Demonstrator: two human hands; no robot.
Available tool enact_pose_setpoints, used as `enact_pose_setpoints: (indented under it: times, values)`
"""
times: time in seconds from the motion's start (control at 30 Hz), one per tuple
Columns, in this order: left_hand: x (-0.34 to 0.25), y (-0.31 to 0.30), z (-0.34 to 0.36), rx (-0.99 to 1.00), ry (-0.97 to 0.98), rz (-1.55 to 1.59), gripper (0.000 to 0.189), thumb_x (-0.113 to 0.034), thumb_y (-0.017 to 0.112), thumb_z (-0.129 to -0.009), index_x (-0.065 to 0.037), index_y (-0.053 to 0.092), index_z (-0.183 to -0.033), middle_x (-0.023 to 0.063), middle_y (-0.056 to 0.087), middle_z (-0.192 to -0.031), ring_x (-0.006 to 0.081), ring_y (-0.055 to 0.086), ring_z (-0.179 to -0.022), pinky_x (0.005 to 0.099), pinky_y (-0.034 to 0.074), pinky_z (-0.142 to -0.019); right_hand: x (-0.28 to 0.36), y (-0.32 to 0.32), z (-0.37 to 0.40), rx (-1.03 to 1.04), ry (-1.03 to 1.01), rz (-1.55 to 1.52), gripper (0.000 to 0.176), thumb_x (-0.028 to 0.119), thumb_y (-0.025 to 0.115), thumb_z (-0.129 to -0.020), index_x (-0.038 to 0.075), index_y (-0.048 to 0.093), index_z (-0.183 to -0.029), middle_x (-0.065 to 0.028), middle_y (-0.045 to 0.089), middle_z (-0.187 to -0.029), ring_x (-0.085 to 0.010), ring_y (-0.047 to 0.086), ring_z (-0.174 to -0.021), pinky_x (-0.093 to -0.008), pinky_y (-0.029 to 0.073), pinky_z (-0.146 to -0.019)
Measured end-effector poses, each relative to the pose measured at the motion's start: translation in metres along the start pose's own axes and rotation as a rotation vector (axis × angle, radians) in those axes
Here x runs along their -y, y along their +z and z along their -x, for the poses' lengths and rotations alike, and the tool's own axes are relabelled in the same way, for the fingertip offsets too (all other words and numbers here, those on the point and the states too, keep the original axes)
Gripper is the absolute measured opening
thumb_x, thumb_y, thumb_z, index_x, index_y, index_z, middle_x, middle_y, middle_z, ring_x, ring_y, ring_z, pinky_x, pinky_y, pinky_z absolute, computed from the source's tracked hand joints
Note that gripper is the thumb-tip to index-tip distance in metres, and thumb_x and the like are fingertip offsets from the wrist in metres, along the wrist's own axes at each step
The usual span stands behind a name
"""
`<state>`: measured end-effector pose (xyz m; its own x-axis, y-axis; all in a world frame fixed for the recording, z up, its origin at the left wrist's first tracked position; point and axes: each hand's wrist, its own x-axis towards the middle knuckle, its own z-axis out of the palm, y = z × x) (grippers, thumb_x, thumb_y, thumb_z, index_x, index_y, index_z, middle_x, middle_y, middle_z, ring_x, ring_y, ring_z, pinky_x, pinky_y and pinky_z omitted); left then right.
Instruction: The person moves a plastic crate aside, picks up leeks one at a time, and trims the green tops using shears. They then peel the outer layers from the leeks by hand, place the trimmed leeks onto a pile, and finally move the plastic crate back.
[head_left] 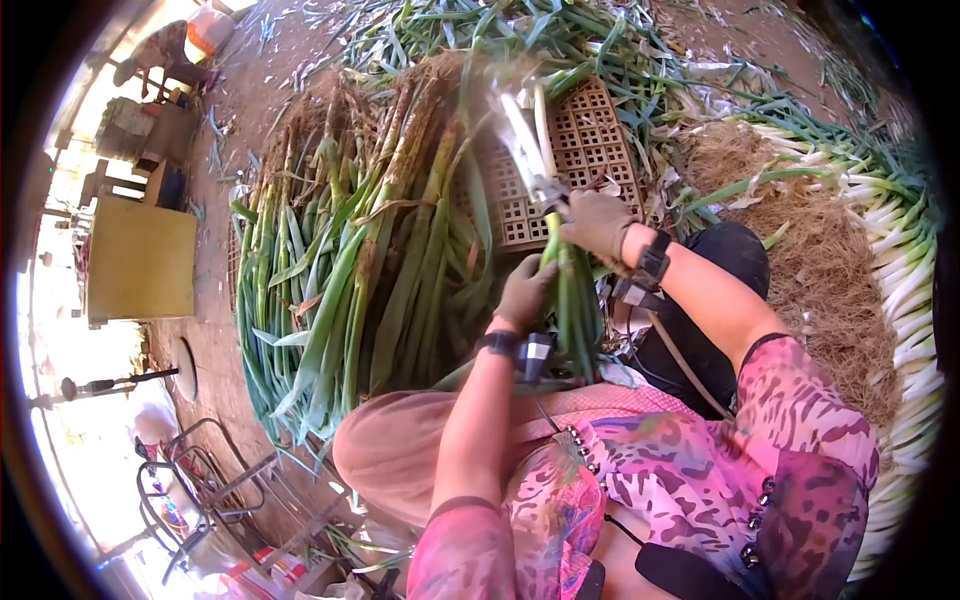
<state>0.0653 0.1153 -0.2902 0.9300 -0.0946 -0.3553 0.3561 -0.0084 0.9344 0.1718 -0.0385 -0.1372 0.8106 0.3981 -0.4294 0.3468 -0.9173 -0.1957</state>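
Gloved, my left hand (525,291) is closed round the green leaves of some leeks (567,290) in front of my lap. My right hand (598,224), also gloved, grips a dark tool (550,193) against the stalks, just above my left hand. The white ends of these leeks point away from me over a brown plastic crate (590,130); their tips are blurred. Left of my hands lies a big pile of untrimmed leeks (370,250) with brown, soiled roots at the far end.
Cut green leaves (420,35) litter the ground beyond the crate. At the right, a heap of roots (820,260) borders a long row of white leeks (905,290). On the left are a yellow box (140,260) and a metal-framed chair (205,480).
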Motion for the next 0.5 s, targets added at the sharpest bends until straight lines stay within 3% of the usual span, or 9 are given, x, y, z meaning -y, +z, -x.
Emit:
enact_pose_setpoints:
  times: [0.03,0.13,0.2,0.23,0.27,0.3,0.33,0.4,0.5]
  values:
    - [-0.025,0.008,0.003,0.058,0.046,-0.013,0.042,-0.031,0.063,-0.096,0.003,0.063,-0.121,0.0148,0.071,-0.106,0.0197,0.064,-0.097,0.0326,0.049,-0.089,-0.012,0.016,-0.009,-0.092,0.053,-0.034,0.044,0.036,0.061,-0.085,0.002,0.066,-0.114,-0.0236,0.07,-0.106,-0.0351,0.07,-0.097,-0.0445,0.055,-0.084]
    - [-0.05,0.005,-0.014,-0.091,0.156,-0.298,0.04,-0.027,0.063,-0.094,0.001,0.064,-0.123,0.0171,0.07,-0.113,0.0254,0.066,-0.105,0.0329,0.049,-0.093,-0.029,0.038,-0.025,-0.167,0.158,-0.117,0.045,0.036,0.066,-0.082,-0.001,0.066,-0.107,-0.0234,0.071,-0.101,-0.0382,0.07,-0.094,-0.0456,0.055,-0.084]
    - [-0.057,-0.032,-0.02,-0.488,0.189,-0.673,0.039,-0.029,0.067,-0.09,0.0,0.068,-0.115,0.0185,0.07,-0.113,0.0329,0.066,-0.108,0.0397,0.05,-0.097,-0.035,0.038,-0.025,-0.167,0.187,-0.16,0.043,0.036,0.068,-0.081,-0.001,0.066,-0.103,-0.0233,0.071,-0.098,-0.0397,0.07,-0.091,-0.0462,0.054,-0.083]
    - [-0.089,-0.052,-0.007,-0.531,0.035,-0.88,0.044,-0.033,0.071,-0.085,-0.002,0.067,-0.115,0.0181,0.07,-0.111,0.0347,0.065,-0.107,0.043,0.05,-0.097,-0.036,0.038,-0.02,-0.168,0.19,-0.18,0.042,0.036,0.068,-0.081,-0.001,0.066,-0.102,-0.0235,0.071,-0.096,-0.0401,0.07,-0.09,-0.0465,0.054,-0.082]
    - [-0.072,-0.076,-0.004,-0.778,0.162,-1.144,0.042,-0.031,0.075,-0.081,-0.008,0.064,-0.115,0.014,0.068,-0.109,0.0332,0.064,-0.105,0.0433,0.052,-0.089,-0.035,0.039,-0.015,-0.17,0.193,-0.201,0.042,0.036,0.068,-0.081,-0.001,0.067,-0.1,-0.0236,0.071,-0.094,-0.0405,0.07,-0.089,-0.0469,0.054,-0.081]
    - [-0.083,-0.095,0.005,-0.719,-0.127,-1.241,0.049,-0.035,0.077,-0.078,-0.01,0.061,-0.118,0.0124,0.066,-0.112,0.0323,0.061,-0.111,0.0418,0.05,-0.092,-0.031,0.041,-0.01,-0.142,0.256,-0.241,0.045,0.039,0.068,-0.08,-0.001,0.071,-0.1,-0.0258,0.071,-0.098,-0.0386,0.07,-0.097,-0.0451,0.054,-0.087]
    - [-0.073,-0.113,0.01,-0.664,-0.224,-1.245,0.06,-0.036,0.077,-0.079,-0.011,0.057,-0.129,0.0174,0.062,-0.124,0.035,0.058,-0.118,0.0443,0.049,-0.097,-0.029,0.043,-0.005,-0.056,0.238,-0.313,0.046,0.039,0.067,-0.08,-0.002,0.071,-0.1,-0.0257,0.071,-0.098,-0.0391,0.069,-0.097,-0.0452,0.054,-0.087]
    - [-0.059,-0.125,0.013,-0.663,-0.176,-1.43,0.056,-0.04,0.075,-0.078,-0.01,0.06,-0.122,0.015,0.066,-0.113,0.0316,0.063,-0.108,0.041,0.052,-0.09,-0.015,0.05,0.01,-0.021,0.229,-0.313,0.046,0.039,0.068,-0.079,-0.002,0.07,-0.1,-0.0255,0.071,-0.097,-0.0399,0.069,-0.097,-0.045,0.054,-0.087]
    - [-0.063,-0.123,0.001,-0.596,-0.258,-0.984,0.054,-0.044,0.072,-0.081,-0.006,0.066,-0.12,0.0186,0.07,-0.112,0.0306,0.067,-0.106,0.0403,0.053,-0.09,-0.009,0.072,0.019,-0.078,0.196,-0.329,0.047,0.039,0.068,-0.079,-0.003,0.068,-0.1,-0.0262,0.071,-0.096,-0.0405,0.069,-0.096,-0.0455,0.054,-0.087]
